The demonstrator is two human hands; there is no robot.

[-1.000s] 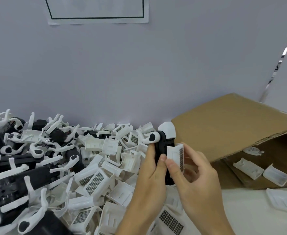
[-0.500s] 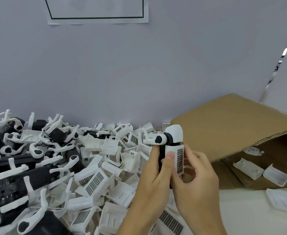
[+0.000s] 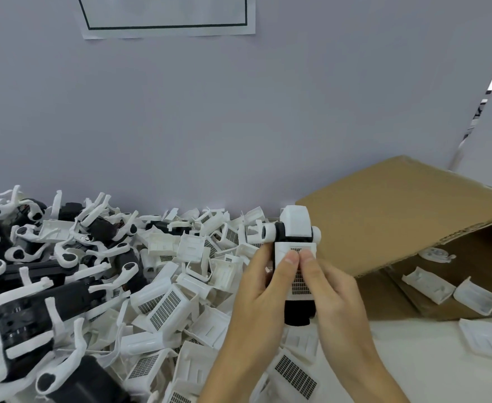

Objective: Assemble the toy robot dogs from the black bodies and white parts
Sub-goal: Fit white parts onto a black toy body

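I hold a toy robot dog body (image 3: pixel 300 314) upright in front of me, black with a white head cap at its top. A white grille panel (image 3: pixel 298 282) lies on its facing side. My left hand (image 3: pixel 260 289) grips the body from the left, thumb pressing on the panel. My right hand (image 3: pixel 336 295) grips it from the right, its thumb beside the left thumb on the panel. A heap of loose white grille panels (image 3: pixel 166 306) covers the table below and to the left.
Assembled black dogs with white legs (image 3: pixel 29 312) pile up at the left. A cardboard box (image 3: pixel 398 216) lies on its side at the right, with a few white shells (image 3: pixel 426 285) inside. More white parts (image 3: pixel 488 338) lie on the white table at the lower right. A wall stands close behind.
The dog body has turned so its grilled side faces me, and it sits slightly further right. The white panel moved from beside the body onto it. Both thumbs now press it.
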